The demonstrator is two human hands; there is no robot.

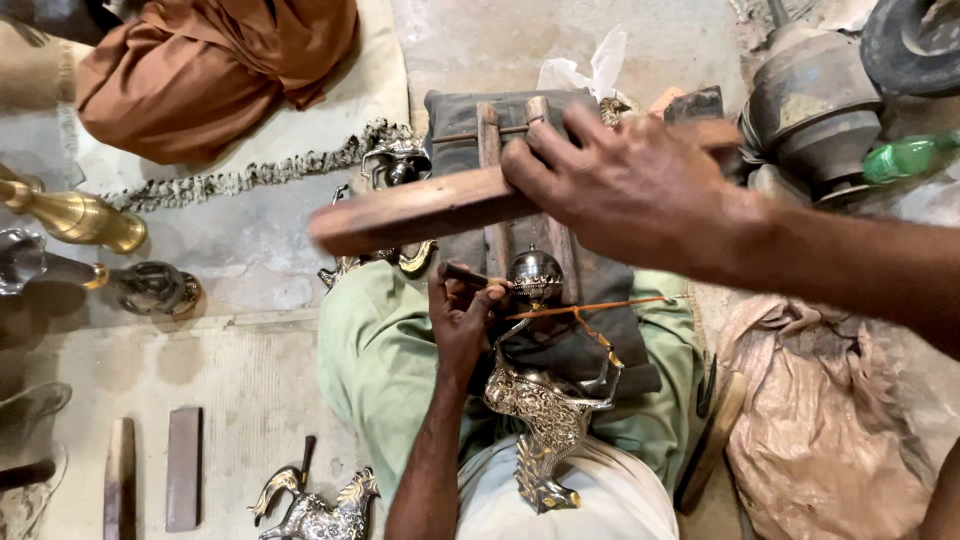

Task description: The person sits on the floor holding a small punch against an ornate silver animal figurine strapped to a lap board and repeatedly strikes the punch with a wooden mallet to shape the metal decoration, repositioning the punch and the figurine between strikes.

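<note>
My right hand (625,185) grips a long flat wooden bat (420,210), raised and blurred across the middle of the view. Below it my left hand (465,315) pinches a small dark chisel (462,273), its tip set against the round silver top (536,275) of an ornate metal figure (545,410). The figure lies across my lap on green trousers (375,360), its engraved body pointing toward me. An orange cord (600,305) runs across the figure over a dark padded block (545,235) with wooden bars.
Brass vessels (75,215) and a dark metal piece (155,288) stand at the left. Two flat bars (183,465) and a small silver figure (318,510) lie on the floor. Brown cloth (200,70), a crumpled sack (820,420), a metal pot (810,100) and a green bottle (905,157) surround me.
</note>
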